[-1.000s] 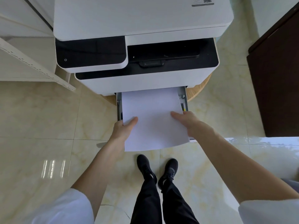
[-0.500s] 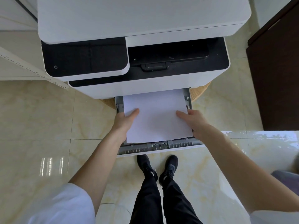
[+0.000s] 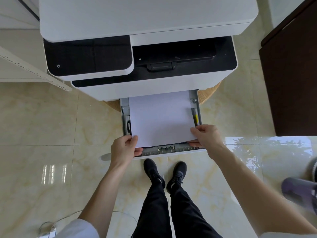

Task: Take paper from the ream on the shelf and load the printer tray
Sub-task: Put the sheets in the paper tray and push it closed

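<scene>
Below the printer (image 3: 147,48), the tray (image 3: 195,107) stands pulled out toward me, and the paper (image 3: 161,117) lies over it, its far edge under the printer body. My left hand (image 3: 124,149) is closed on the near left corner, thumb on top, fingers beneath; my right hand (image 3: 206,135) pinches the near right corner likewise. I hold both corners so the stack stays square between the side guides. I judge the near edge sits slightly raised, not yet seated behind the front guide.
</scene>
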